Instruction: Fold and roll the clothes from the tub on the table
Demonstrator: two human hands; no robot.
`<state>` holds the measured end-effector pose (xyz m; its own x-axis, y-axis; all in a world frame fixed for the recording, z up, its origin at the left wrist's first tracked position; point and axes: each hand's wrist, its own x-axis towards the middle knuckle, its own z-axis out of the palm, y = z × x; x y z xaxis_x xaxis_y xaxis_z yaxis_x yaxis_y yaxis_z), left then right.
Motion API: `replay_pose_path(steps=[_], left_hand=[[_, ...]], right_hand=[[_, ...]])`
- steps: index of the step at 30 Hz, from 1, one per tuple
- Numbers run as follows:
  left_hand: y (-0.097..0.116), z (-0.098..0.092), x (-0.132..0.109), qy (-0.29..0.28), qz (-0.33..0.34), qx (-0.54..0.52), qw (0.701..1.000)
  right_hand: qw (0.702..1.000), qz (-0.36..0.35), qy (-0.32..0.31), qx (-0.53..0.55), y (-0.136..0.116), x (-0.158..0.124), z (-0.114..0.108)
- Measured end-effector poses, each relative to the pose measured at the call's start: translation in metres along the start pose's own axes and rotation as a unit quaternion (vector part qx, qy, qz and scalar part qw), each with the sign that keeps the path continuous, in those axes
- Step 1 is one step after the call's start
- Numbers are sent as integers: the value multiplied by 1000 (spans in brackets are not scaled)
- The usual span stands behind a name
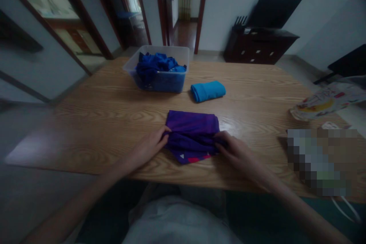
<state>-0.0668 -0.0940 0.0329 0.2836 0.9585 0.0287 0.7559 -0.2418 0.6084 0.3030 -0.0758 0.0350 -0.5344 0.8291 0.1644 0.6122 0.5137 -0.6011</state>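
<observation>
A purple piece of fabric point(193, 122), perhaps a garment, lies partly folded near the table's front edge. Its near flap is bunched, with red and white marks along the bottom. My left hand point(156, 141) pinches its left edge, fingers closed on the cloth. At the opposite side, my right hand point(230, 145) grips the right edge with bent fingers. Just beyond it rests a folded bright blue cloth point(208, 91). Farther back on the left stands a clear plastic bin point(185, 59) holding crumpled blue fabric point(160, 65).
The wooden table point(108, 122) spans the view. On its right lie a printed plastic bag point(326, 103) and a pixelated, unreadable item point(320, 160) with a white cord or handle point(347, 209) below it. A dark cabinet point(260, 45) with a screen point(276, 11) stands against the wall.
</observation>
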Motion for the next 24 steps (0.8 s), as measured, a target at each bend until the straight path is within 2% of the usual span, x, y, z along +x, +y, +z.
replay_pose_path(steps=[3, 6, 8, 11, 14, 19, 22, 24], left_hand=[[1, 2, 7, -6, 10, -1, 1000], [3, -3, 5, -7, 28, 23, 999], [5, -10, -2, -23, 45, 31, 998], [5, -20, -19, -92, 104, 40, 990], [-1, -24, -36, -125, 165, 110, 972], [-7, -16, -50, -87, 239, 256, 933], [-4, -6, -46, -40, 267, 323, 907], [-3, -2, -41, -15, 272, 336, 902]], right_hand=[[995, -52, 30, -76, 4, 2, 3], [985, -117, 33, -119, 3, -2, 3], [983, -144, 19, -114, -2, -7, 0], [980, -161, -32, -110, -14, -13, 0], [969, -179, -79, -153, -23, -14, 7], [930, -237, -80, -271, -23, -9, 21], [916, -256, -80, -298, -23, -6, 23], [913, -260, -79, -304, -25, -3, 24]])
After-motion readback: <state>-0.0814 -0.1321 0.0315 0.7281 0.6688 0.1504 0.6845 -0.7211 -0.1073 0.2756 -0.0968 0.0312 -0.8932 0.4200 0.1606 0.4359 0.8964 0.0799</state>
